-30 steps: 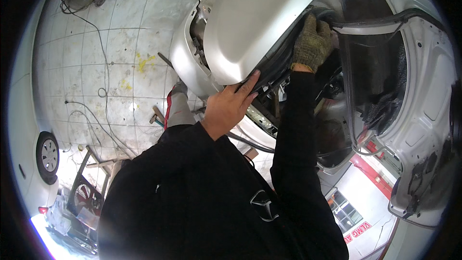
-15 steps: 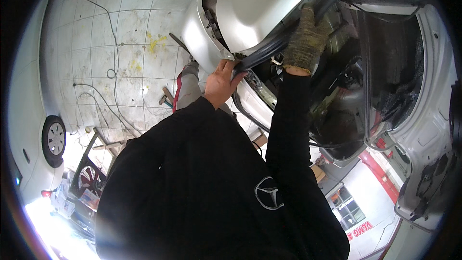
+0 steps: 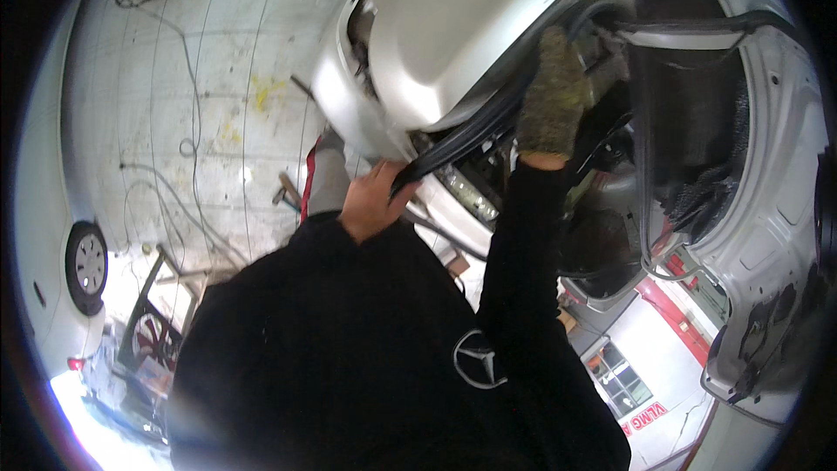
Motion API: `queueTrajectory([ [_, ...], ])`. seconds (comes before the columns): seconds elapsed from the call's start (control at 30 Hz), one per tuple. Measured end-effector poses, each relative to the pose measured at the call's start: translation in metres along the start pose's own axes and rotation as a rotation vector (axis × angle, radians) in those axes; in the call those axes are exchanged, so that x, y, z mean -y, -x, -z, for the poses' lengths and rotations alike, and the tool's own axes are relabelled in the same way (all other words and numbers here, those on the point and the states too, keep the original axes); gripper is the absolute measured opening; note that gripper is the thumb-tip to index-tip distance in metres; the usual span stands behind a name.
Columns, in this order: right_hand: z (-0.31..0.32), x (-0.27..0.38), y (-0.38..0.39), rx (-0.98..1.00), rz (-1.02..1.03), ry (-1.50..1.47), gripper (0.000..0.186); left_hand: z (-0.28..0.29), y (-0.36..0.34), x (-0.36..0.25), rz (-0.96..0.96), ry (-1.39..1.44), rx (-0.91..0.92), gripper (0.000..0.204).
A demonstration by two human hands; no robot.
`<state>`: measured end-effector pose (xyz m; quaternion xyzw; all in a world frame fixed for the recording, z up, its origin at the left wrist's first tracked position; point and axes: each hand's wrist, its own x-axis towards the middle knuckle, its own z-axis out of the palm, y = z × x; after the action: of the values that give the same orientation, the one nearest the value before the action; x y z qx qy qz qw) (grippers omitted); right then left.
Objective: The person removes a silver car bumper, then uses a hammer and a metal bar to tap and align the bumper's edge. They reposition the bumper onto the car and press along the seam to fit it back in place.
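Note:
A thick black rubber seal (image 3: 462, 138) runs diagonally along the edge of a pale car body panel (image 3: 436, 61). My bare left hand (image 3: 375, 201) is closed round its lower end, thumb on the near side. Farther up and to the right, my right hand (image 3: 554, 105), in a worn brown-grey knit glove, grips the same seal. That glove is blurred, and part of its fingers are hidden. Beneath the right forearm lies the dark open cavity of the car (image 3: 602, 218). Beyond my right hand the seal curves toward the upper right.
To the right, an open pale car panel (image 3: 776, 183) has a black seal along its edge. Cables (image 3: 196, 113) trail across the tiled floor (image 3: 227, 52). A hammer (image 3: 286, 192) lies near my leg. Another white car's wheel (image 3: 87, 268) stands at the far left.
Both hands sit lower in the picture, the left one also farther left. The car and floor have shifted too, with more blur. Both hands stay on the seal.

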<state>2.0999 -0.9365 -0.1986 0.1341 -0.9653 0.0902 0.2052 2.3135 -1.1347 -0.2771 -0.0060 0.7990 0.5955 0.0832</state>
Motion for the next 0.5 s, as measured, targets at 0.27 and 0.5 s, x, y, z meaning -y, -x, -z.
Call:
queueTrajectory([
  [0.27,0.005,-0.011,-0.076,0.118,0.002,0.263,0.039,0.006,-0.015,-0.008,0.054,0.009,0.076,0.034],
  [0.5,0.01,-0.021,-0.089,0.412,-0.041,0.248,0.039,0.03,-0.015,-0.032,0.035,0.045,0.355,0.043],
])
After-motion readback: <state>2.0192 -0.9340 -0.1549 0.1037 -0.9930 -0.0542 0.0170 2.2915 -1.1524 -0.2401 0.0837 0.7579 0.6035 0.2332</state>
